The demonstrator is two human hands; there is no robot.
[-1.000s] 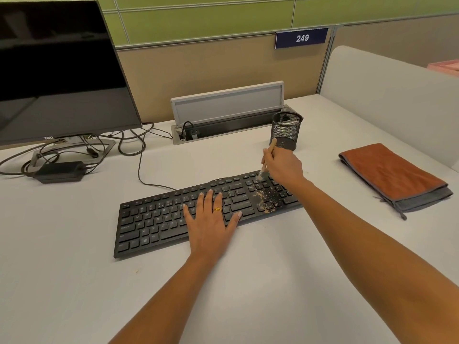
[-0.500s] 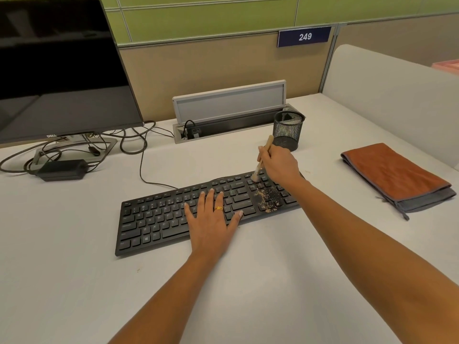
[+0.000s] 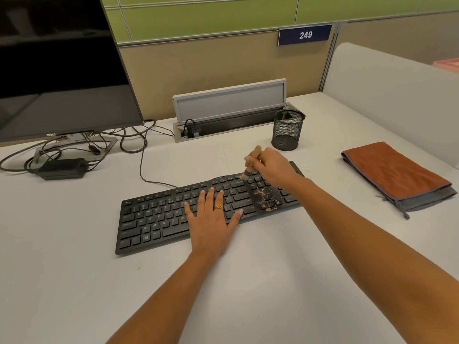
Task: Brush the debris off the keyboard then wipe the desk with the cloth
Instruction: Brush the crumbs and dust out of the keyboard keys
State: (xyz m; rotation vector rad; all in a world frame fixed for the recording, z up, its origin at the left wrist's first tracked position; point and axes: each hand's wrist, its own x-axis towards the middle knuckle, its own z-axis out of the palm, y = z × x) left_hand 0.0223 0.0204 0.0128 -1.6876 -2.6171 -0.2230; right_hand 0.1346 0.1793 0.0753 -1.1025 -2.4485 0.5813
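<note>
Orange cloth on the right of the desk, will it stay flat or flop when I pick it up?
The orange cloth will probably flop and unfold: it lies folded in soft layers, with a loose grey edge trailing. It looks plush, so it is likely light and not slippery. Pushed, it may bunch on the smooth desk.

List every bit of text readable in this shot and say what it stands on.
"249": white digits on the blue sign fixed to the partition.
"DELL": lower bezel of the monitor.
Key legends on the keyboard: too small and blurred to read reliably.
</note>
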